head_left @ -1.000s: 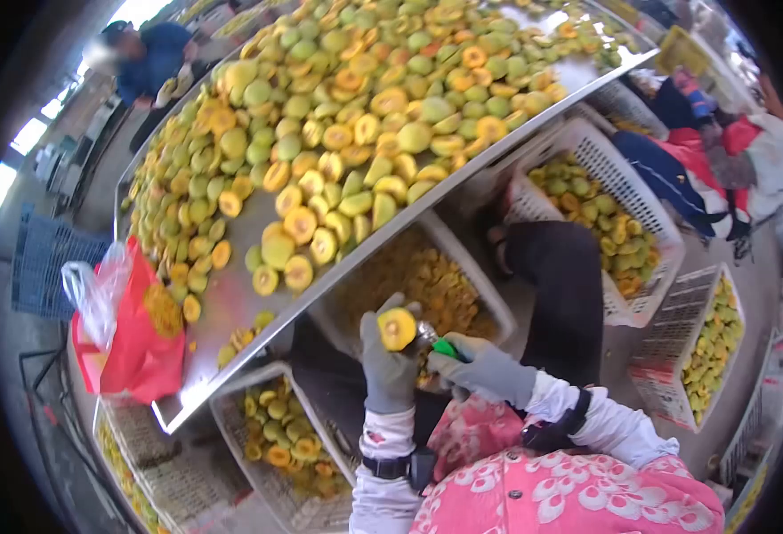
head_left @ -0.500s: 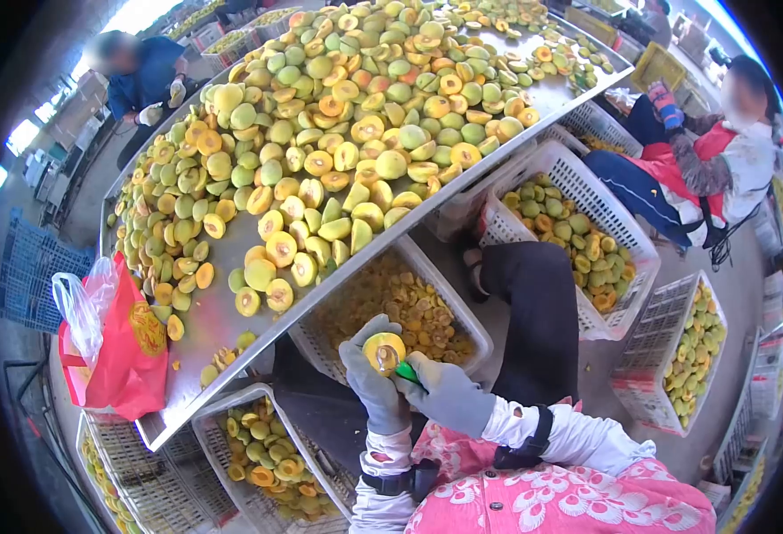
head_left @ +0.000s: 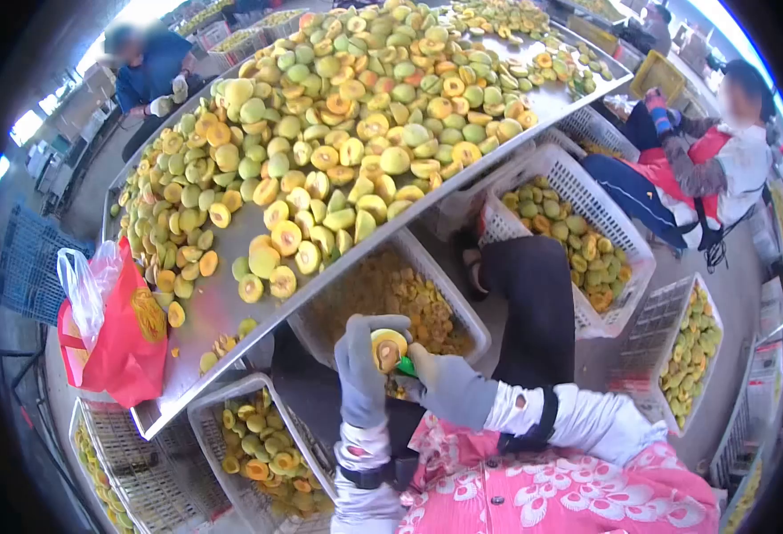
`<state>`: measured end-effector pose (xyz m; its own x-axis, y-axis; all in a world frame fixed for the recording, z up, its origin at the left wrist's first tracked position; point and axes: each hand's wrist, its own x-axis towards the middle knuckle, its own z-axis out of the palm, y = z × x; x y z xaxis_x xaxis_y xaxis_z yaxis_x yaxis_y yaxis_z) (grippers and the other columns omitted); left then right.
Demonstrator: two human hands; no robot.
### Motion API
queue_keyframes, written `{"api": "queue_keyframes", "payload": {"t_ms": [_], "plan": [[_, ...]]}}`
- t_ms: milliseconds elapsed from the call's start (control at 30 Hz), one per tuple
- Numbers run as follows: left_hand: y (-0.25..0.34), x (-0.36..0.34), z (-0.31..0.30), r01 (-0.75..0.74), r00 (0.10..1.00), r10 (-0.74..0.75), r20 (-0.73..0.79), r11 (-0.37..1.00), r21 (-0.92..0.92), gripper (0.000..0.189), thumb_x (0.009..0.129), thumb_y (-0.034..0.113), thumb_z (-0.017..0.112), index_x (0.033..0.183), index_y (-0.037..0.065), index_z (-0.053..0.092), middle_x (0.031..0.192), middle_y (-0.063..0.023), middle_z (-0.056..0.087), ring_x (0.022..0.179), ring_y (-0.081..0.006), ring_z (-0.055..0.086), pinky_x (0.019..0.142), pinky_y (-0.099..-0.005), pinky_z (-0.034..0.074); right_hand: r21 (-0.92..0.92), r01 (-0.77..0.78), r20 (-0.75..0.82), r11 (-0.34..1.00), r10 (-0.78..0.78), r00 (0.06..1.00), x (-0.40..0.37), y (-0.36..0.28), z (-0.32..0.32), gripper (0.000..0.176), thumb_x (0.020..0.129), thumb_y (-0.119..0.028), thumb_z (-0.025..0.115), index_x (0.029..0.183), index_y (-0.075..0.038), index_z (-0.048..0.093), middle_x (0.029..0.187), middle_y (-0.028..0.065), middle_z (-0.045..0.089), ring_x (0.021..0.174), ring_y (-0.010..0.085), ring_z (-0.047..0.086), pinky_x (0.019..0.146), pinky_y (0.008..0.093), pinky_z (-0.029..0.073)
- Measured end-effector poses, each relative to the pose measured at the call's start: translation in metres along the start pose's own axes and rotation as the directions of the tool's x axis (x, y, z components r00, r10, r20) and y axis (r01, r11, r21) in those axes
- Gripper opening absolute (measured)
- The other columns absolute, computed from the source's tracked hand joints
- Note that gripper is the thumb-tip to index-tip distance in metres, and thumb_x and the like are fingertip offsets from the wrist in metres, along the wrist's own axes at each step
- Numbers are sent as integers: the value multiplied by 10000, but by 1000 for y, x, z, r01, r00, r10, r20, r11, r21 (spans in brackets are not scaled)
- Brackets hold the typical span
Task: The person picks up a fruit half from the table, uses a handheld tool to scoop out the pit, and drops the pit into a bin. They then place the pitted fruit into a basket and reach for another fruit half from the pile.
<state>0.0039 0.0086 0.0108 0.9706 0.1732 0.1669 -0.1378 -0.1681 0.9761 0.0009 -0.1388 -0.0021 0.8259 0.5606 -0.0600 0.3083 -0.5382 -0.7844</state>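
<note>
My left hand [head_left: 362,374], in a grey glove, is closed around a halved fruit [head_left: 388,351] with its cut face and brown pit cavity showing. A green-handled tool [head_left: 407,366] is gripped in my gloved right hand [head_left: 456,386], its tip at the fruit's edge. Both hands are above a white crate [head_left: 445,285] holding small orange-brown pieces. Beyond them, a metal table [head_left: 231,311] carries a large heap of green and yellow fruit [head_left: 347,116], many pieces cut in half.
On the table's left corner sits a red bag [head_left: 129,334]. Fruit-filled crates stand at the lower left [head_left: 203,418], right [head_left: 641,267] and far right [head_left: 645,378]. One person [head_left: 721,160] sits at right, another [head_left: 147,76] at upper left.
My left hand has shifted slightly left, and its fingers now reach over the top of the fruit. The fruit has turned a little. The person at right has moved their forearms.
</note>
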Motion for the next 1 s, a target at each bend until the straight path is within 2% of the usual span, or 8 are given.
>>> {"api": "queue_keyframes", "payload": {"t_ms": [167,267,400,467,567,767,900,1000], "plan": [[2,9,-20,369,912,-304,274,902,-226,622,1014,488,344,1127,-62,612,895,-113,682,798,-177,639,762,-296,511,97,65,-12,993,-64,998,6,8,7,342,940,-295,590,1120,-31,467,771,219,640,670,395,653,569,480,495],[2,-3,5,28,996,-58,-65,917,-398,491,1010,330,463,1309,-60,482,1079,-138,651,906,-164,621,776,-274,511,389,-13,-48,921,35,998,10,5,9,304,958,-302,566,1085,-35,497,730,183,633,586,278,660,506,424,483],[-15,-6,19,80,950,-149,-274,965,-249,456,1031,355,419,1142,-41,617,900,-131,679,778,-152,636,710,-260,511,589,-348,303,730,199,932,8,0,5,257,979,-309,520,1050,-62,533,632,66,557,476,150,558,421,323,468],[-13,-6,16,391,879,-465,-102,827,-405,555,1033,439,378,1019,-32,670,774,-118,671,669,-155,628,643,-262,511,503,-622,583,600,296,757,13,-13,-19,282,1000,-333,501,1032,-57,548,663,4,528,456,117,500,380,286,467],[-8,-6,11,507,832,-553,36,733,-453,582,1033,448,372,990,-44,679,741,-103,666,680,-157,631,632,-270,506,534,-655,615,535,287,735,9,-5,-10,319,1004,-373,482,988,-58,534,612,-3,487,408,123,447,377,302,455],[-6,-5,1,449,892,-421,167,779,-438,639,1026,510,344,1001,-31,683,736,-102,666,650,-148,622,617,-259,504,546,-836,838,58,-48,544,5,-12,-27,405,978,-510,506,907,-112,503,560,-72,349,411,54,316,369,237,317],[-12,-1,-4,535,845,-421,331,670,-515,655,1024,529,334,992,-24,685,730,-96,666,650,-140,616,622,-256,498,543,-839,830,44,-182,527,6,-1,-22,435,958,-554,519,901,-123,499,572,-92,330,420,34,285,396,213,271],[-21,-7,6,565,825,-513,237,750,-344,671,1024,538,312,997,-22,681,742,-92,666,675,-136,621,639,-254,497,545,-836,838,68,6,546,3,-5,-20,421,963,-551,511,896,-135,497,582,-100,325,426,22,286,396,212,271]]}}
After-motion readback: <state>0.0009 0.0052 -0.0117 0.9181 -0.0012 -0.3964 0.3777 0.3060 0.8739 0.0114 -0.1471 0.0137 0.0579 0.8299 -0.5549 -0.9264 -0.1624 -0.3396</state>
